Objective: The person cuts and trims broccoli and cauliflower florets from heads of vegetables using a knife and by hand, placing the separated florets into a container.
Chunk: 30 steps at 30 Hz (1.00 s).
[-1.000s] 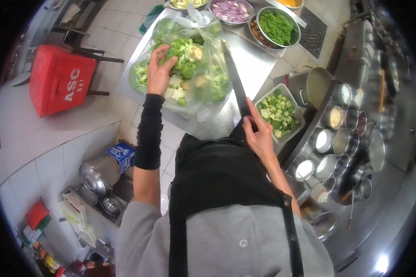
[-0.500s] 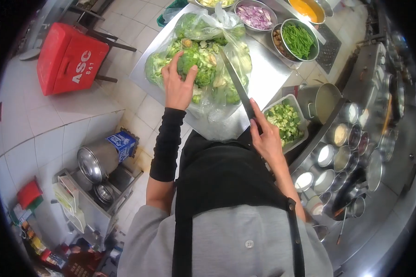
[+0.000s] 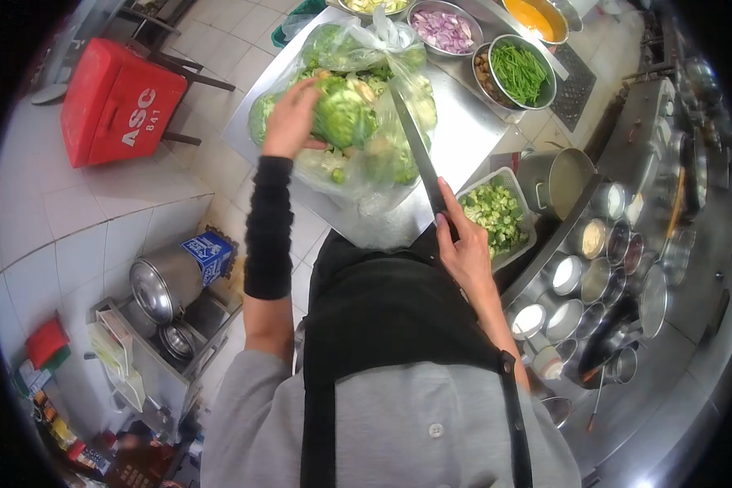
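Observation:
My left hand (image 3: pixel 291 120), above a black arm sleeve, grips the left side of a green broccoli head (image 3: pixel 343 115). Its fingers reach over the top and the thumb shows near the underside; both are somewhat blurred. More broccoli and loose leaves lie around it in an open clear plastic bag (image 3: pixel 366 195) on a metal table (image 3: pixel 476 110). My right hand (image 3: pixel 465 248) is closed round the dark handle of a long knife (image 3: pixel 415 142). The blade points away from me, over the bag's right side. Below right of the bag stands a white basket (image 3: pixel 532 236) of cut broccoli pieces.
Bowls of chopped purple onion (image 3: pixel 443 31) and green vegetable strips (image 3: pixel 519 75) stand at the table's far right. A deep pot (image 3: pixel 537 183) and a counter with several small containers (image 3: pixel 565 275) line the right. A red box (image 3: pixel 110 106) is at the left.
My left hand has moved left and turned, from resting on top of the broccoli to its left side. The head has rolled over, showing a paler green face. My right hand still holds the knife.

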### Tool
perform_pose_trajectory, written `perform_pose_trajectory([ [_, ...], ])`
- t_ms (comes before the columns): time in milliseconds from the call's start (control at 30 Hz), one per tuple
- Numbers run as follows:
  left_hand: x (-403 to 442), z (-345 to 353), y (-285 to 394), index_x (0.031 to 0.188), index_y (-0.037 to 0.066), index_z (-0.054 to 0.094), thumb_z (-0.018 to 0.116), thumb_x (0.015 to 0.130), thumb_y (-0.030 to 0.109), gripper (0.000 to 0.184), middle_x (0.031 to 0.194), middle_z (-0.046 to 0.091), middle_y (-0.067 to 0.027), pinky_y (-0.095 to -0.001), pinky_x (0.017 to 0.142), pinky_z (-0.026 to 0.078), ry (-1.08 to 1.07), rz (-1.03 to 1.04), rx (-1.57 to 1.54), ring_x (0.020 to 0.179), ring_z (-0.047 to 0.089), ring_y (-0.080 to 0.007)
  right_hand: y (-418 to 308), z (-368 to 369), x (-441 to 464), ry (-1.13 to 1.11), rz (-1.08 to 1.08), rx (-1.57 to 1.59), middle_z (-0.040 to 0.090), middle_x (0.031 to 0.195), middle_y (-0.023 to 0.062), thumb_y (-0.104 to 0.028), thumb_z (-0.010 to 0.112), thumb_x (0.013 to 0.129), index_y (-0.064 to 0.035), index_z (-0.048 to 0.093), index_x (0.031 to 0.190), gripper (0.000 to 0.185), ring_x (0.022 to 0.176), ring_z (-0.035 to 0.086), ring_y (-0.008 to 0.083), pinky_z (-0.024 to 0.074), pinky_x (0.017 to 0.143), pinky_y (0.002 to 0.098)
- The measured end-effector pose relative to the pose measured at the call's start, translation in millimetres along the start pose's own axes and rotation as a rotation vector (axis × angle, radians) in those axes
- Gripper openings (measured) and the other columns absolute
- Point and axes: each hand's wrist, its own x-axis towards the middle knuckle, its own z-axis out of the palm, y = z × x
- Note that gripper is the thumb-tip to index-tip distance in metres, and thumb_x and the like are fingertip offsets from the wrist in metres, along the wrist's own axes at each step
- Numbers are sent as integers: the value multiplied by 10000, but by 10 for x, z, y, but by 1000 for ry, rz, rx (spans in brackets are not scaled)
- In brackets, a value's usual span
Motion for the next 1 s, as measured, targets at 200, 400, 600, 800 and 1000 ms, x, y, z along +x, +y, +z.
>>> perform_pose_trajectory([
  [200, 80, 2, -311, 1608, 91, 513, 729, 984, 592, 830, 1549, 532, -277, -544, 1113, 507, 130, 358, 620, 1310, 622, -489, 5, 39, 11, -98, 36, -52, 696, 843, 252, -30, 637, 1023, -282, 505, 1656, 694, 720, 685, 437, 542, 714, 487],
  [400, -368, 496, -282, 1568, 35, 465, 935, 842, 487, 975, 1475, 485, -259, -514, 1221, 410, 228, 468, 591, 1422, 510, -402, -18, 27, 30, -123, 47, -96, 696, 822, 241, -36, 634, 1022, -314, 503, 1653, 702, 704, 674, 445, 534, 705, 513],
  [600, -249, 424, -335, 1514, 16, 466, 921, 822, 389, 908, 1447, 499, -290, -525, 1171, 451, 299, 423, 448, 1364, 534, -425, -14, -38, 8, -78, 3, -77, 733, 905, 229, -24, 635, 1024, -324, 510, 1649, 705, 718, 685, 432, 549, 709, 502],
  [800, -276, 112, -140, 1517, 126, 514, 838, 919, 266, 694, 1415, 565, -278, -516, 1099, 505, 74, 164, 24, 1329, 567, -399, -60, -23, -51, -86, -50, -62, 733, 899, 218, -27, 629, 1024, -330, 495, 1657, 715, 731, 699, 425, 556, 709, 503],
  [1000, -397, 369, -216, 1374, 143, 648, 821, 933, 222, 480, 1309, 555, -176, -525, 1074, 469, 324, 602, 629, 1263, 544, -405, -118, 14, -51, -176, -44, -127, 709, 843, 221, -21, 612, 1013, -330, 451, 1680, 752, 729, 695, 450, 535, 695, 536],
])
